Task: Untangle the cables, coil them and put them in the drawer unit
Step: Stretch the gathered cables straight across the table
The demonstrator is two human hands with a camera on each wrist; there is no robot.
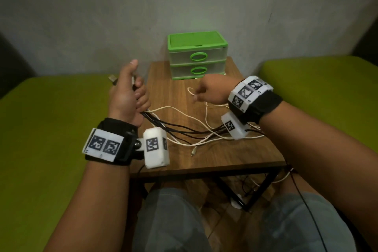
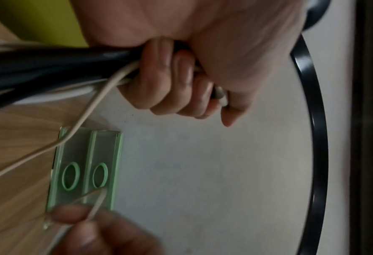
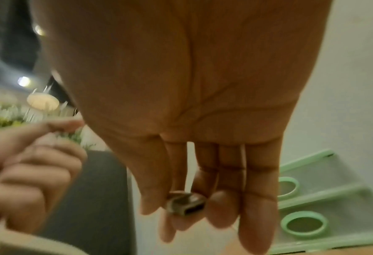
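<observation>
A tangle of black and white cables (image 1: 192, 132) lies across the wooden table (image 1: 225, 155). My left hand (image 1: 138, 93) is raised over the table's left edge and grips a bundle of black and white cables (image 2: 107, 69) in its fist; plug ends (image 1: 112, 79) stick out above it. My right hand (image 1: 197, 96) hovers in front of the green drawer unit (image 1: 197, 55) and pinches the plug (image 3: 185, 205) of a white cable (image 1: 191, 91) between thumb and fingers. Both drawers are closed.
Green sofa cushions (image 1: 51, 129) flank the small table on both sides, with a grey wall behind. A loose white plug end (image 1: 193, 152) lies near the table's front edge. More cables (image 1: 284, 179) hang off the right edge toward the floor.
</observation>
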